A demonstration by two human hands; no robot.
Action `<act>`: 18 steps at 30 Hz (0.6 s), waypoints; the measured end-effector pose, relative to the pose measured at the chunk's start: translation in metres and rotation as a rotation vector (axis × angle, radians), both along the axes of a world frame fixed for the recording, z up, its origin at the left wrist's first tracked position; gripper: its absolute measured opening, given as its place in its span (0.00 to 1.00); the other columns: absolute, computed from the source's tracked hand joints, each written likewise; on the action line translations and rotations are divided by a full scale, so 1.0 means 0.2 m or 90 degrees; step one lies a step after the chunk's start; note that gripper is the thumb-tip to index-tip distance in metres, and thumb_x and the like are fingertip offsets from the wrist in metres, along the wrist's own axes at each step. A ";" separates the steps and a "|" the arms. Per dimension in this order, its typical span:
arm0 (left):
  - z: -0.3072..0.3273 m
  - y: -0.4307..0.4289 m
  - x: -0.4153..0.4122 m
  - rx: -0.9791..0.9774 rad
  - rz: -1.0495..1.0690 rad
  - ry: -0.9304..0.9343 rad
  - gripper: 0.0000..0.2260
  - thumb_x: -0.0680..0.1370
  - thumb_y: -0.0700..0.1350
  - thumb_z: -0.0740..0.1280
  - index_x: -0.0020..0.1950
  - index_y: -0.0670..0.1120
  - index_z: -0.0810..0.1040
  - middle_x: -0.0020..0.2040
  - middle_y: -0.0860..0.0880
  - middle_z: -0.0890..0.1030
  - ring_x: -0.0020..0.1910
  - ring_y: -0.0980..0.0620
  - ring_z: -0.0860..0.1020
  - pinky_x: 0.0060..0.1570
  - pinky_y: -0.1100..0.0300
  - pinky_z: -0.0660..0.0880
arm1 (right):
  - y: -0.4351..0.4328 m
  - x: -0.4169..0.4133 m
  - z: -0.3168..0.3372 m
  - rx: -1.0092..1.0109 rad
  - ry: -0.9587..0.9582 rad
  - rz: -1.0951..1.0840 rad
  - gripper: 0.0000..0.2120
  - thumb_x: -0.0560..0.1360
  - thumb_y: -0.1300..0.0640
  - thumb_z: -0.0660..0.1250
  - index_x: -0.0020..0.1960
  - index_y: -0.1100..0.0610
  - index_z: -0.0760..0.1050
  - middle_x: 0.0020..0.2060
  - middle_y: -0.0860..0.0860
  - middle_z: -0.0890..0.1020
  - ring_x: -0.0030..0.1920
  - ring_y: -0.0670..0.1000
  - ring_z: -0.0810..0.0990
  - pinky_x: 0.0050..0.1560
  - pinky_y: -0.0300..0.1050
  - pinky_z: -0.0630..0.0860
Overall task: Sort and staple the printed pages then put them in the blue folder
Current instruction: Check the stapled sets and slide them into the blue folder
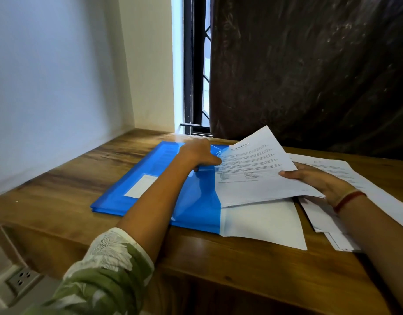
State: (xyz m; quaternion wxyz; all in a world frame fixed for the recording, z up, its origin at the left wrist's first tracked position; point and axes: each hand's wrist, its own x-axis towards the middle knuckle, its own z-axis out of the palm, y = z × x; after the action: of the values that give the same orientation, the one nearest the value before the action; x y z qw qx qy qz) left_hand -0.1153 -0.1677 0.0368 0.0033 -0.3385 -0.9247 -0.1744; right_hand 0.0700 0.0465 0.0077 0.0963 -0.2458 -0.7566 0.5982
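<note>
Now the right hand (318,178) is pinching the printed pages (252,169) over the blue folder (118,196) (it is lying on the wooden table (59,178)), while the left hand (200,153) is gripping the folder's flap.

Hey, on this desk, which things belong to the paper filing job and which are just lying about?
For the job: blue folder under the left hand; printed pages held by the right hand; loose sheets on the desk.
Just there: dark curtain; window; wall socket.
</note>
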 end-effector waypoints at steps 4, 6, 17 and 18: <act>0.01 -0.01 0.01 0.019 0.001 -0.019 0.16 0.75 0.50 0.68 0.33 0.46 0.66 0.30 0.48 0.75 0.28 0.49 0.80 0.40 0.58 0.80 | -0.03 -0.04 -0.03 -0.011 0.021 0.008 0.17 0.77 0.55 0.67 0.65 0.49 0.72 0.53 0.52 0.81 0.51 0.57 0.81 0.38 0.43 0.81; 0.02 -0.02 0.02 0.022 0.003 -0.015 0.16 0.76 0.50 0.66 0.33 0.46 0.66 0.30 0.49 0.75 0.28 0.48 0.80 0.42 0.56 0.80 | -0.06 -0.05 -0.02 -0.024 0.027 0.011 0.17 0.77 0.57 0.66 0.66 0.50 0.71 0.52 0.51 0.81 0.50 0.57 0.81 0.35 0.42 0.81; 0.00 0.02 0.06 0.015 0.037 0.060 0.13 0.77 0.53 0.65 0.43 0.45 0.69 0.47 0.47 0.78 0.34 0.50 0.75 0.49 0.56 0.78 | -0.55 -0.33 -0.06 -0.128 0.084 0.050 0.18 0.78 0.63 0.64 0.67 0.55 0.70 0.53 0.56 0.82 0.50 0.56 0.83 0.37 0.45 0.81; -0.01 0.02 0.06 0.017 0.037 0.063 0.12 0.78 0.54 0.65 0.47 0.45 0.69 0.49 0.46 0.78 0.37 0.50 0.75 0.50 0.56 0.77 | -0.59 -0.37 -0.07 -0.123 0.085 0.064 0.19 0.78 0.64 0.63 0.68 0.56 0.69 0.54 0.57 0.81 0.50 0.57 0.82 0.37 0.45 0.81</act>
State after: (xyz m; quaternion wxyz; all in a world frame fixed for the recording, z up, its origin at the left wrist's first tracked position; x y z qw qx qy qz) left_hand -0.1028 -0.1633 0.0354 0.0586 -0.3194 -0.9305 -0.1695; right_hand -0.0033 -0.0716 -0.0053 0.0920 -0.1754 -0.6988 0.6873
